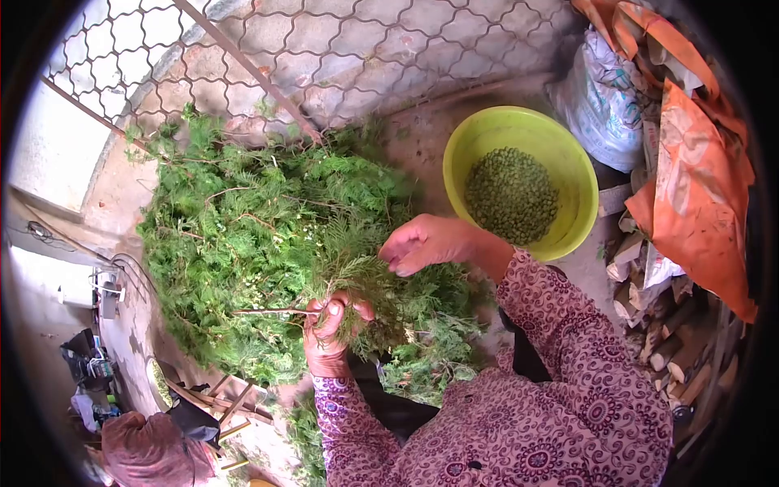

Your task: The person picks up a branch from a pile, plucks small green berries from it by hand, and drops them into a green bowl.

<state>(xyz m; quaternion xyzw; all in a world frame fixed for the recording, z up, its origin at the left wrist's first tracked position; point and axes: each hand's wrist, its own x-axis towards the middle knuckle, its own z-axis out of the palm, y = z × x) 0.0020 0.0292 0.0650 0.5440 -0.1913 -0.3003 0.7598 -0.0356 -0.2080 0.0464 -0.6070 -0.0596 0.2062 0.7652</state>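
My left hand (329,331) is closed round the brown stem of a feathery green branch (357,280), whose leafy end spreads up and right. The bare stem end (264,312) sticks out to the left. Beside the foliage, my right hand (430,243) has its fingers curled in towards the thumb. Whatever may be between those fingertips is hidden. Under both hands lies a wide heap of cut green branches (235,227). To the upper right, a lime-green basin (519,118) holds many small, roundish green pieces (511,195), apparently seed cones or pods.
Wire mesh (349,49) on a metal frame runs along the top. At right are a white sack (600,105), an orange sheet (702,203) and stacked firewood (677,357). A person in a reddish-brown garment (150,450) is at lower left near a wooden frame (235,402).
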